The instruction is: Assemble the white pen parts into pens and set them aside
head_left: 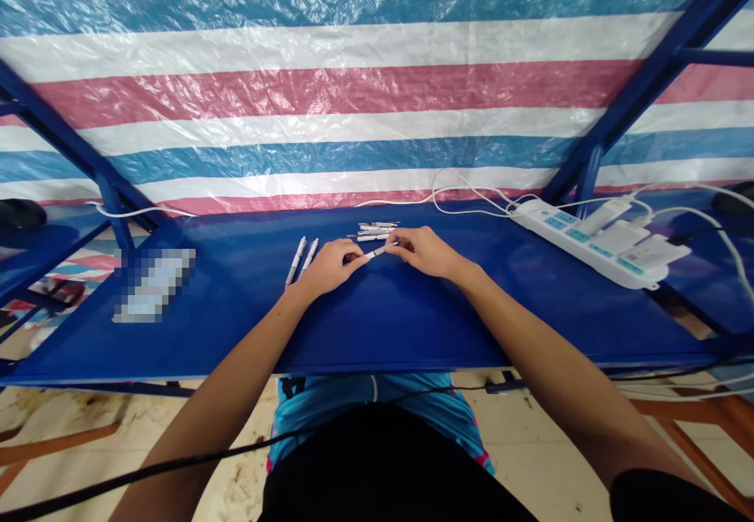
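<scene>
A white pen (375, 253) lies between both hands over the blue table (377, 310). My left hand (331, 264) is closed, its fingertips pinching the pen's left end. My right hand (422, 250) is closed too, pinching the pen's right end. Two more white pens (302, 257) lie side by side just left of my left hand. A small pile of several white pens (375, 231) sits just behind the hands.
A white power strip (594, 246) with plugged-in adapters and white cables sits at the right rear. A blurred flat object (154, 284) lies at the left. Blue frame bars and a striped tarp stand behind. A black cable crosses my lap.
</scene>
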Tool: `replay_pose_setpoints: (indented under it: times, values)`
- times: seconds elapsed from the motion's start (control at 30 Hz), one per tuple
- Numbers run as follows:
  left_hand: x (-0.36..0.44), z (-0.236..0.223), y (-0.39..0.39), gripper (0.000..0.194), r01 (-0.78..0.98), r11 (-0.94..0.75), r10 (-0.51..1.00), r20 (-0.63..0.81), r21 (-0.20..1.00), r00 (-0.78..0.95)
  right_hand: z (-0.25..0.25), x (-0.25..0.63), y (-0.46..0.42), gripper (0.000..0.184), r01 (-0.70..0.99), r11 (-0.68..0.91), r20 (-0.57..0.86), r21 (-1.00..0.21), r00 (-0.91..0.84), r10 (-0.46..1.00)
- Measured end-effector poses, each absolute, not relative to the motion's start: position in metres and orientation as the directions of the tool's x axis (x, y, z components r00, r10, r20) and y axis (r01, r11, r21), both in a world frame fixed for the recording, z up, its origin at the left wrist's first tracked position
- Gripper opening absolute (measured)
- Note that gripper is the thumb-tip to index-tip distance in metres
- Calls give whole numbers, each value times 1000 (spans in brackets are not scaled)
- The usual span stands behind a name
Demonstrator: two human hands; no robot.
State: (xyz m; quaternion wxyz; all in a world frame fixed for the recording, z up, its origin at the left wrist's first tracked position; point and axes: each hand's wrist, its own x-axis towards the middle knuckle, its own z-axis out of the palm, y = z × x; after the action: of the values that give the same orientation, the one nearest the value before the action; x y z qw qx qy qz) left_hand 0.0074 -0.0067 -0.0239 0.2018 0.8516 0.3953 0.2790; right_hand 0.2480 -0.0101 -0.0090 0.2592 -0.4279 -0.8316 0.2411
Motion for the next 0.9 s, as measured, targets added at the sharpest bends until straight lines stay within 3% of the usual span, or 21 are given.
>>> replay_pose_setpoints:
  times: [0.17,0.43,0.77,0.9]
  values:
    - [6,-27,-4,26,565,-602,790,319,564,523,-9,248,-10,18,586,528,225,-614,-512,829]
    - [5,-28,-2,29,555,-602,789,322,574,523,-7,247,-11,41,614,542,189,-574,-545,817]
    - [5,-27,-2,23,571,-575,807,291,586,514,-11,249,-10,16,555,555,243,-620,-536,808]
    - [5,-26,-4,24,548,-571,806,291,611,516,-10,247,-11,18,529,582,250,-617,-569,783]
